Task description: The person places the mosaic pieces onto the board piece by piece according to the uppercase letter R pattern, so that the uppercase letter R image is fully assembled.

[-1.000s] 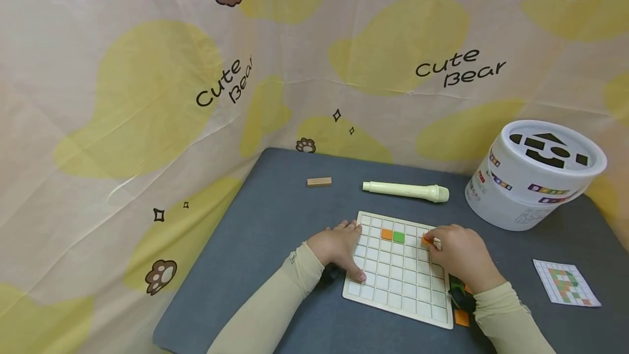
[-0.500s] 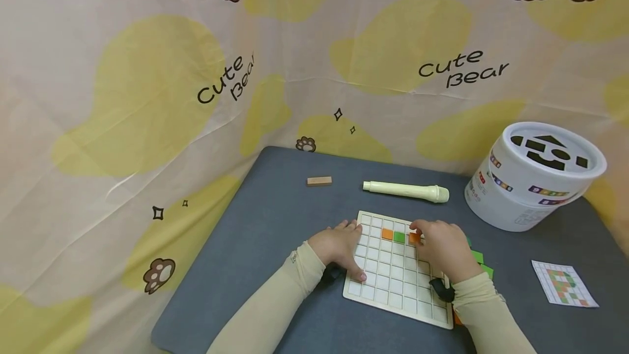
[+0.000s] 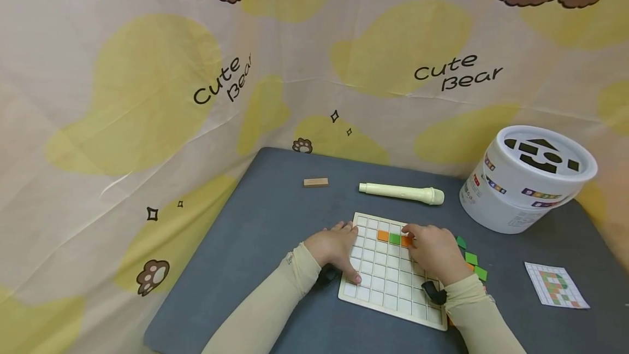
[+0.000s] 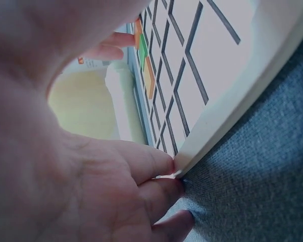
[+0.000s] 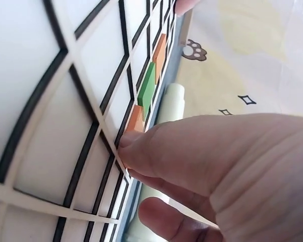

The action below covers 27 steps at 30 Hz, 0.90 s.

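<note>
A white gridded board (image 3: 380, 283) lies on the dark table. Along its upper part, an orange tile (image 3: 383, 236), a green tile (image 3: 395, 239) and a second orange tile (image 3: 406, 241) sit side by side in one row. My right hand (image 3: 434, 253) pinches that second orange tile at its cell; in the right wrist view the thumb lies against the tile (image 5: 136, 120). My left hand (image 3: 334, 250) rests with spread, fairly straight fingers along the board's left edge. The left wrist view has its fingertips touching the board's rim (image 4: 227, 118).
Loose green tiles (image 3: 471, 259) and some orange ones lie right of the board, partly behind the right arm. A printed pattern card (image 3: 557, 285) is farther right. Behind stand a white bucket (image 3: 516, 195) with shaped lid holes, a pale toy microphone (image 3: 400, 193) and a wooden block (image 3: 315, 182).
My right hand has moved left across the board, bringing the orange tile beside the green one. The loose tiles at right have come into sight. My left hand has stayed at the board's edge.
</note>
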### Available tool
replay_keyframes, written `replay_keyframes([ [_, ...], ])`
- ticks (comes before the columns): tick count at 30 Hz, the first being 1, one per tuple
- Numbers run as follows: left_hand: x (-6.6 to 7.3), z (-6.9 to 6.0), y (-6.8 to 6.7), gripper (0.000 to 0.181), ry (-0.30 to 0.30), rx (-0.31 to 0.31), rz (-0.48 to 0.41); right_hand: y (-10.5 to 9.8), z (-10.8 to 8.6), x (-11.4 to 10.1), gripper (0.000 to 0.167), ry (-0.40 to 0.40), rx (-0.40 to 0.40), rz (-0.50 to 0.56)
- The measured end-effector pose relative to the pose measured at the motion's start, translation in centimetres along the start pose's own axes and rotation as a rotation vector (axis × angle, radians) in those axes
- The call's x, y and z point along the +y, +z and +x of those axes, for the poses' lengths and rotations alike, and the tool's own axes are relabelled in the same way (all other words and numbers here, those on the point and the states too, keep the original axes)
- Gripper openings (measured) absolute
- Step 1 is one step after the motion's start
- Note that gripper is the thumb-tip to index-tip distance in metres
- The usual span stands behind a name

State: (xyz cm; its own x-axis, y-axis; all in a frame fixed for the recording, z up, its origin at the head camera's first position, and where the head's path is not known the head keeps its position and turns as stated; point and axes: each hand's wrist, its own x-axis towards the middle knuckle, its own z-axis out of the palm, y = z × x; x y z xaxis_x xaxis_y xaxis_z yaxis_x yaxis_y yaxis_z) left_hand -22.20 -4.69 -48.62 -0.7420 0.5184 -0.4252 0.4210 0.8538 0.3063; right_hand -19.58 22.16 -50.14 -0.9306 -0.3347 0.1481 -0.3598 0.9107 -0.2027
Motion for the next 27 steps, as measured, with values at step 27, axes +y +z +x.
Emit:
replay_keyframes([
  [27, 0.0, 0.3, 0.3, 0.137, -0.017, -0.006, 0.021, -4.0, -4.7, 9.0, 0.037, 0.338, -0.185, 0.076],
])
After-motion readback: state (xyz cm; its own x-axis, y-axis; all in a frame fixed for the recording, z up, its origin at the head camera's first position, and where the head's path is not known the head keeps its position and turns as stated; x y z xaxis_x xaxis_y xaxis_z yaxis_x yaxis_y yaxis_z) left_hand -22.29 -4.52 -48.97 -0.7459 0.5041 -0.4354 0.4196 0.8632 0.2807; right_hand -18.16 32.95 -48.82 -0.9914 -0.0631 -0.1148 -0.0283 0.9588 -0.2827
